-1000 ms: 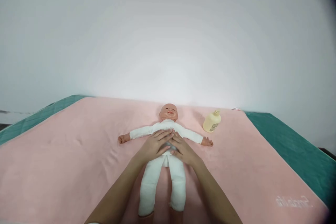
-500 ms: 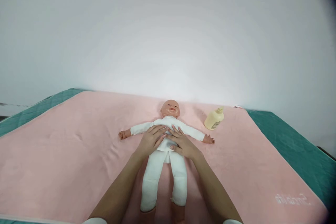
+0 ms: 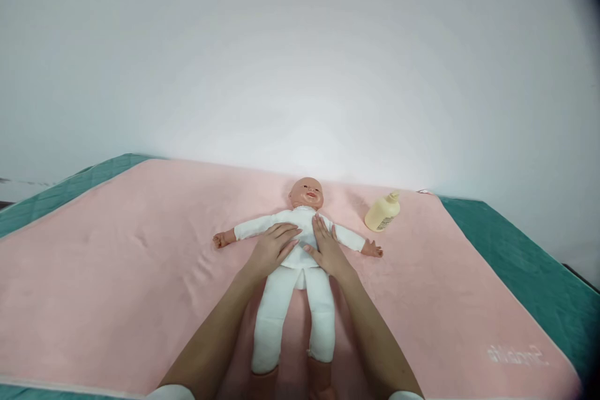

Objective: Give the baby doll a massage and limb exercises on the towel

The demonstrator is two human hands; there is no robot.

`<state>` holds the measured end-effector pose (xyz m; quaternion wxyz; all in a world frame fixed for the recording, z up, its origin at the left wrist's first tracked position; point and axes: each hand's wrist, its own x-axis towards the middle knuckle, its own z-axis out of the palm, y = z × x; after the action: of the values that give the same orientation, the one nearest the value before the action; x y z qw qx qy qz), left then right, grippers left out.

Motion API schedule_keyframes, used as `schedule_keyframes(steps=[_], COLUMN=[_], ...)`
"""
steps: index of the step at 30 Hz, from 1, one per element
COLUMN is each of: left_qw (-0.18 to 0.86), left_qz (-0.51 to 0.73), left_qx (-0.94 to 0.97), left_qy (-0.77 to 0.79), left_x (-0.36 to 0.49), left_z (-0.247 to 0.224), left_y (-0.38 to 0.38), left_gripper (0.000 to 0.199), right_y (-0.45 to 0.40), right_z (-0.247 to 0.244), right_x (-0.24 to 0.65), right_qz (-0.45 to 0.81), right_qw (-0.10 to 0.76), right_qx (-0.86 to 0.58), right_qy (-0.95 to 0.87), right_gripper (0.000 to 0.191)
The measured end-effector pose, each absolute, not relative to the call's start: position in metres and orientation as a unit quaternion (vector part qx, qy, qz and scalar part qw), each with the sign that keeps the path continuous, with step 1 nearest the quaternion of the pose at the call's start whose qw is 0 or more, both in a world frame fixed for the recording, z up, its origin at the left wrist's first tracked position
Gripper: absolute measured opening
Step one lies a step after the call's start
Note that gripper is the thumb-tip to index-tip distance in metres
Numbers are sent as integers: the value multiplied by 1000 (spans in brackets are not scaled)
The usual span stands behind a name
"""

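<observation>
A baby doll (image 3: pixel 305 256) in a white cloth top and white leggings lies on its back, arms spread out to both sides. My left hand (image 3: pixel 275 245) lies on the left side of its chest, fingers stretched toward the middle. On the right side of the chest rests my right hand (image 3: pixel 327 247), its fingers pointing up toward the doll's shoulder and its thumb held out toward the belly. Both hands are open and flat, with a strip of the white top showing between them.
A pale yellow pump bottle (image 3: pixel 382 212) stands right of the doll, above its outstretched hand. Under everything spreads a pink blanket (image 3: pixel 117 275) over a green quilted cover (image 3: pixel 525 256). A plain pale wall (image 3: pixel 300 62) rises behind the far edge.
My right hand has turned and shifted to the right, its fingers now pointing up toward the doll's shoulder. My left hand has stayed nearly in place. The doll's head has shifted slightly right.
</observation>
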<state>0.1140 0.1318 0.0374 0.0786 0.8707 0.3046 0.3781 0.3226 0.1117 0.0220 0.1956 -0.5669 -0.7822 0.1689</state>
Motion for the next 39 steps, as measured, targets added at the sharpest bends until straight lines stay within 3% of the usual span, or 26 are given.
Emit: schedule_keyframes(steps=[11,17,29,39], left_qw=[81,121,60,43], left_qz=[280,207,218,278], left_qx=[932,947,905,818], left_qy=[214,212,359,502], left_x=[115,121,145,148], left_z=[47,52,27,12], left_y=[120,114,143,145], left_gripper=[32,50,64,58], right_y=[109,108,108,108], right_z=[2,-1,-4,-6], right_x=[343,344,345,346], right_qz=[93,96,98,115], right_qw=[237,267,281,296], right_qx=[-640,-637,-631,-623], right_qy=[-725,-716,-716,-715], right_gripper=[66,61,56,62])
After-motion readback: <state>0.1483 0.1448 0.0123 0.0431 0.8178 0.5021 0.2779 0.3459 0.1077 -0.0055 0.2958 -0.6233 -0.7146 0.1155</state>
